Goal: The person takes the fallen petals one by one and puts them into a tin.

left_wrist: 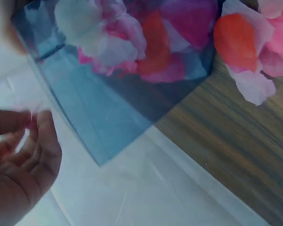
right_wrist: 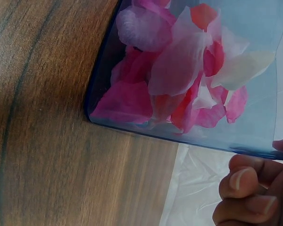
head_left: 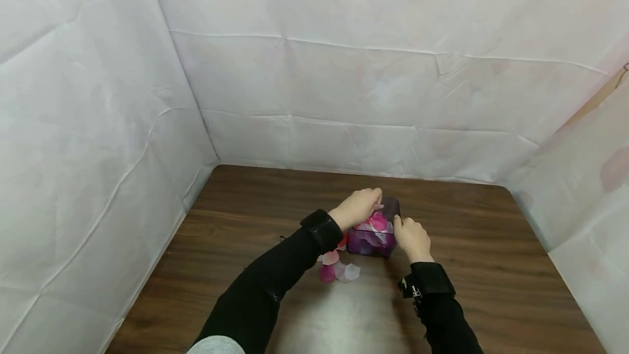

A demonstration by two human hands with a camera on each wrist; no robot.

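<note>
A see-through purplish box (head_left: 372, 245), bluish in the wrist views, stands upright on the table with pink, red and white petals (right_wrist: 177, 80) inside. My right hand (head_left: 413, 238) grips the rim of its right wall, the thumb at the inner side and curled fingers (right_wrist: 247, 207) outside. Over the box's far left part is my left hand (head_left: 358, 207), its thumb and fingertips pinched together. A small pale pink petal (head_left: 379, 207) shows at those fingertips, partly hidden by them. In the left wrist view this hand (left_wrist: 26, 160) is apart from the box wall.
Several loose petals (head_left: 351, 272) lie on the wooden table (head_left: 260, 195) at the box's near left, some behind the left sleeve. An orange petal (left_wrist: 236, 42) is among them. White sheeting (head_left: 344, 81) rises behind the table and along both sides.
</note>
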